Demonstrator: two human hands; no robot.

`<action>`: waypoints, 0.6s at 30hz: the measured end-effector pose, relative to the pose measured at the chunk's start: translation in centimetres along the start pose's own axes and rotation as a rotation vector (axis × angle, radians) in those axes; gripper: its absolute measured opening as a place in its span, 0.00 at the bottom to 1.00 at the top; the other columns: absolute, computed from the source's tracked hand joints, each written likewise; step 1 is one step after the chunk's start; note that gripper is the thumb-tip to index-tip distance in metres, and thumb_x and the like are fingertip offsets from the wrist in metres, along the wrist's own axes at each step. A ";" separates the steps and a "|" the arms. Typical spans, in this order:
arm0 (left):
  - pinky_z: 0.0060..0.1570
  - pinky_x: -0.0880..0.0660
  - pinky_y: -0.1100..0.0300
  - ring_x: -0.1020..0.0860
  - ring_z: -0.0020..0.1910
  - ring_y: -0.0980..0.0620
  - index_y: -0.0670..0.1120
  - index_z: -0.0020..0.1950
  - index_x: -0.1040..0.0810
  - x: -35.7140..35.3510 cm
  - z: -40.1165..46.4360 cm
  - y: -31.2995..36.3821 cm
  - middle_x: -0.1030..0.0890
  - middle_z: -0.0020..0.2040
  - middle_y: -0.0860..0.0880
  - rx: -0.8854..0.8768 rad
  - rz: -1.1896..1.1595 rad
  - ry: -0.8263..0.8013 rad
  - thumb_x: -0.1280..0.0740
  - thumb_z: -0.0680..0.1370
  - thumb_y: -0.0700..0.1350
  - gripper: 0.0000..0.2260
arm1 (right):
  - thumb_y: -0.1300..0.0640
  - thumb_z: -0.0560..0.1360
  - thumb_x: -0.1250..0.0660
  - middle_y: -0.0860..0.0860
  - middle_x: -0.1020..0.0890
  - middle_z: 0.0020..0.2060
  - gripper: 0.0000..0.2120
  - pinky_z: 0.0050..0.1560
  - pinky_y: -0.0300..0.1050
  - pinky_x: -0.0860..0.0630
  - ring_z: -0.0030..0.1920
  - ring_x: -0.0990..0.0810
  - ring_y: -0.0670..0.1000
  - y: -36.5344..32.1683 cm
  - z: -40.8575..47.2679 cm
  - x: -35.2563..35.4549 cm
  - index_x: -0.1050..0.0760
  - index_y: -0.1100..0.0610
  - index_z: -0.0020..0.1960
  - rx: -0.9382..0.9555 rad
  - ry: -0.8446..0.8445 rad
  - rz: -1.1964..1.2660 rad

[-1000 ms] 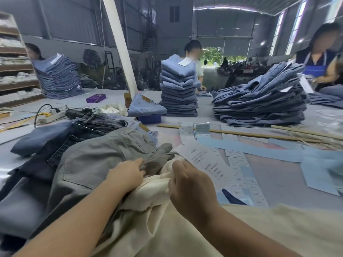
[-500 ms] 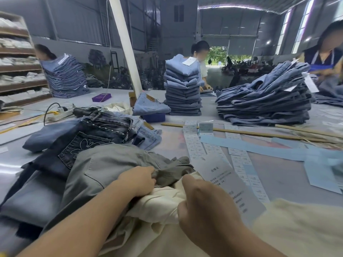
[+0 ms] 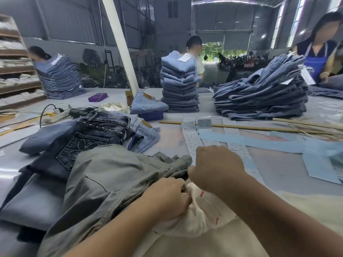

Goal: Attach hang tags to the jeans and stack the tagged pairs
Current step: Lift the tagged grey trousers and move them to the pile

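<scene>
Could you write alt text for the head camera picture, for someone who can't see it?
Two hands, left and right, grip cream cloth beside grey trousers on a table. Label strips and jeans stacks lie beyond.

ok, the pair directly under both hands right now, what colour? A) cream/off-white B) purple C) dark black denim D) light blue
A: the left hand and right hand both bunch the cream jeans; the grey-green pair lies to the left, with the black denim pair beyond it.

Olive jeans [image 3: 111, 179] — crumpled over cream jeans [image 3: 200, 217].
</scene>
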State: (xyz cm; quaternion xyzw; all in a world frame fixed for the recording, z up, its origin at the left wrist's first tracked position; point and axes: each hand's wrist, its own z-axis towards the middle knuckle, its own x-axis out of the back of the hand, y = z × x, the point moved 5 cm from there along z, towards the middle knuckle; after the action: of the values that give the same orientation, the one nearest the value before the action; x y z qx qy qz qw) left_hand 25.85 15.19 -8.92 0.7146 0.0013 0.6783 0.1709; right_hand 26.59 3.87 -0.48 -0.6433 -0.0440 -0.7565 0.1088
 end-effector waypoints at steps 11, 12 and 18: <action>0.54 0.26 0.53 0.24 0.55 0.46 0.47 0.53 0.22 1.8 0.5 -0.4 0.21 0.55 0.47 0.088 -0.002 0.129 0.38 0.78 0.51 0.11 | 0.63 0.74 0.41 0.49 0.30 0.35 0.08 0.30 0.40 0.37 0.32 0.32 0.46 1.4 -1.5 -1.6 0.33 0.54 0.37 0.170 -0.316 -0.002; 0.54 0.27 0.54 0.24 0.55 0.47 0.48 0.53 0.22 2.7 0.4 -0.2 0.21 0.54 0.48 0.077 0.001 0.171 0.37 0.77 0.52 0.11 | 0.62 0.74 0.41 0.49 0.30 0.34 0.09 0.29 0.40 0.37 0.32 0.32 0.47 1.2 -2.3 0.1 0.33 0.54 0.36 0.198 -0.294 -0.009; 0.53 0.30 0.57 0.27 0.55 0.49 0.55 0.57 0.27 4.1 -1.2 1.0 0.26 0.52 0.52 -0.011 -0.005 0.294 0.30 0.69 0.63 0.22 | 0.58 0.69 0.37 0.47 0.27 0.30 0.04 0.26 0.38 0.36 0.30 0.29 0.45 2.5 -7.2 2.5 0.29 0.55 0.36 0.226 -0.448 -0.128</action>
State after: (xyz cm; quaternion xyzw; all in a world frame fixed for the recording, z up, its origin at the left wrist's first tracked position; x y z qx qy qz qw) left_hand 24.74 15.48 -4.66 0.6066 0.0244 0.7752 0.1746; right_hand 19.81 -0.34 0.61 -0.7745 -0.1919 -0.5909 0.1192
